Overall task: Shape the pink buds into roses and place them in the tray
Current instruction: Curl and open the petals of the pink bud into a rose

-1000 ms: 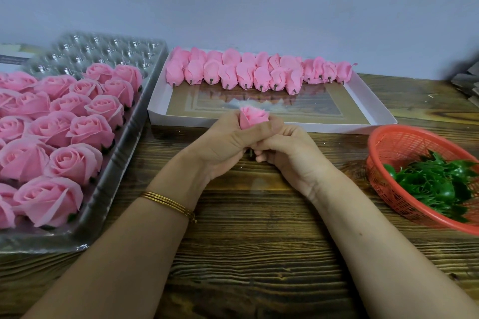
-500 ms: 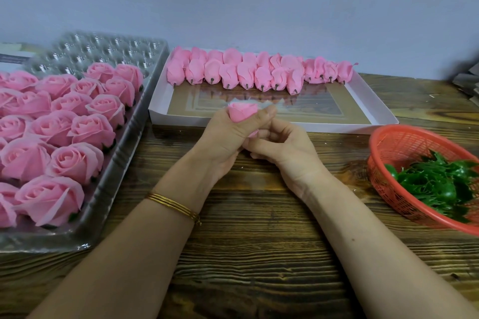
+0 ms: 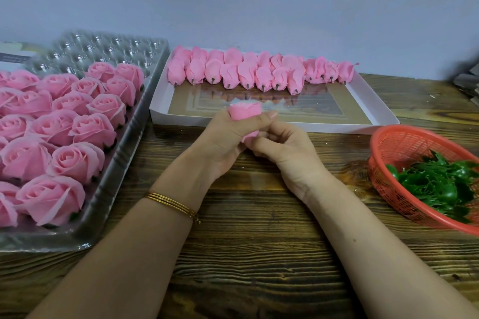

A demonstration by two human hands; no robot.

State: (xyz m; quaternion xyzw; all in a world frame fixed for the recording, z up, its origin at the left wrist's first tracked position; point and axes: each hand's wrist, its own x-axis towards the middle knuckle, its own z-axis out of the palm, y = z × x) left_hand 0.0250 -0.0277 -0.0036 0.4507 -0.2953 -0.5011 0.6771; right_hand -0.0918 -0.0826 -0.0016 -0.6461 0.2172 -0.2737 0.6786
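Observation:
Over the wooden table's middle, my left hand grips a pink bud with its thumb laid across the bud's side. My right hand pinches the bud's lower part from the right; the bud's base is hidden between the fingers. A clear plastic tray at the left holds several finished pink roses, and its far cells are bare. A white cardboard box behind my hands carries a row of several unshaped pink buds along its far side.
A red plastic basket with green leaf pieces stands at the right, tilted toward me. A pale wall rises just behind the box. A dark stack shows at the far right edge. A gold bangle is on my left wrist.
The bud has tipped leftward in my hands and my left thumb now lies across its side. Both hands have stayed over the same spot.

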